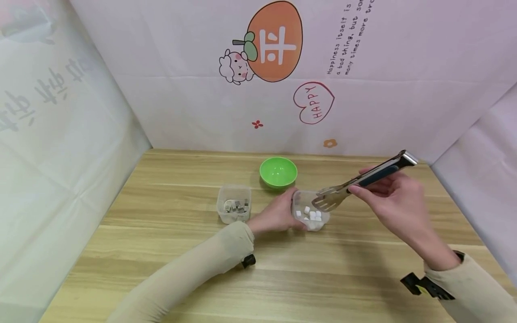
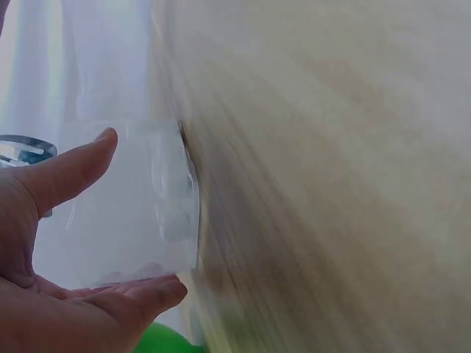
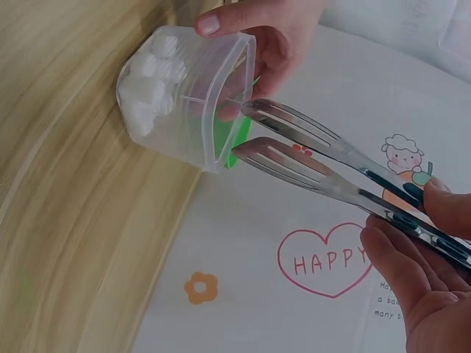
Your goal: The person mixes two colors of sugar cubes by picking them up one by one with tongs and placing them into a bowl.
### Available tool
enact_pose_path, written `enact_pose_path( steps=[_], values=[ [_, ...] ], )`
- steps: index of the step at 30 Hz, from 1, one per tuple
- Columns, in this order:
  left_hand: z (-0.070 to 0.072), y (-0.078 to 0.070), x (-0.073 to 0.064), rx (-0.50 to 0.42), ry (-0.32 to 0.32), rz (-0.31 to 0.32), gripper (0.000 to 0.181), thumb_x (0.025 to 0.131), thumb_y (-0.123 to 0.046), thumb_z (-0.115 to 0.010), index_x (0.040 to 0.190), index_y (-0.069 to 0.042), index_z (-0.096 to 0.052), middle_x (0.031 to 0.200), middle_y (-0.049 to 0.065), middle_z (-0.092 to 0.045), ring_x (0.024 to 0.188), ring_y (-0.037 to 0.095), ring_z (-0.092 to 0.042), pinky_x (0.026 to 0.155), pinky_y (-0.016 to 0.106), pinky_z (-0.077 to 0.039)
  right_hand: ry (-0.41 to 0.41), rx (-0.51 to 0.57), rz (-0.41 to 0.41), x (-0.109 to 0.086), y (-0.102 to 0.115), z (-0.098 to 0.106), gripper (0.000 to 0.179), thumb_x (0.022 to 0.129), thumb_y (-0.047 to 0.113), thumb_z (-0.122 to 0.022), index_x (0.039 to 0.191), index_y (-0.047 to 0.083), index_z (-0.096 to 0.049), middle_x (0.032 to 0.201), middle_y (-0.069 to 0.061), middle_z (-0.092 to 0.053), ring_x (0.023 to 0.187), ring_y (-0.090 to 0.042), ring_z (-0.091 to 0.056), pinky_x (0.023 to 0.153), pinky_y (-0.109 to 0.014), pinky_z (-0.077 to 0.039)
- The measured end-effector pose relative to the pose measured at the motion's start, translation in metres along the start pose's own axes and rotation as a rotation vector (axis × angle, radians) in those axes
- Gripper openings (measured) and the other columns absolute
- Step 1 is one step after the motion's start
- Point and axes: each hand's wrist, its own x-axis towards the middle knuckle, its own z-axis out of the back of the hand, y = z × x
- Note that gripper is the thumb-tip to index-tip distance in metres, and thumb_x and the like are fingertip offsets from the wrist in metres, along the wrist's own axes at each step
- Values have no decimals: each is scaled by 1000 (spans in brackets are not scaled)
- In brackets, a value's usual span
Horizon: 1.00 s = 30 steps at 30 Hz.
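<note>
My left hand holds a clear plastic container from its side, thumb against one wall and fingers against the other. Small white cubes lie at the bottom of this container, which stands upright on the wooden table. In my right hand are metal tongs with dark blue grips, pinched between thumb and fingers. The slotted tong tips point down to the left, right at the container's rim. They stand a little apart in the right wrist view, with nothing between them.
Behind the container stands a green bowl. To the left, past my left wrist, is a second clear container with several small silvery pieces inside. White printed cloth rises along the table's back edge and both sides.
</note>
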Motion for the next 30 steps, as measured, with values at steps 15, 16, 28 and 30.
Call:
enact_pose_path(
  steps=[15, 16, 28, 30],
  values=[
    [-2, 3, -7, -92, -40, 40, 109, 66, -13, -101, 157, -7, -42, 148, 10, -58, 132, 26, -58, 116, 41, -46, 40, 68, -8, 7, -6, -16, 33, 84, -4, -87, 112, -4, -69, 94, -17, -77, 79, -4, -75, 70, -18, -62],
    [-1, 3, -7, -97, -40, 42, 110, 66, -13, -101, 158, -7, -41, 149, 10, -58, 132, 26, -57, 116, 41, -45, 39, 75, -6, 7, -7, -17, 33, 84, -5, -86, 112, -5, -69, 94, -17, -77, 79, -4, -75, 70, -18, -62],
    [0, 2, -9, -110, -58, 46, 113, 64, -13, -102, 158, -6, -41, 151, 10, -57, 137, 28, -55, 119, 45, -42, 47, 82, 11, 10, -14, -28, 28, 83, -4, -88, 104, -7, -70, 91, -19, -77, 78, 1, -73, 69, -16, -61],
    [0, 3, -9, -97, -56, 41, 115, 64, -15, -103, 159, -7, -40, 152, 9, -56, 136, 28, -54, 118, 45, -42, 52, 74, 14, 10, -15, -30, 26, 84, -4, -87, 104, -6, -70, 91, -18, -77, 78, 1, -72, 69, -16, -61]
  ],
)
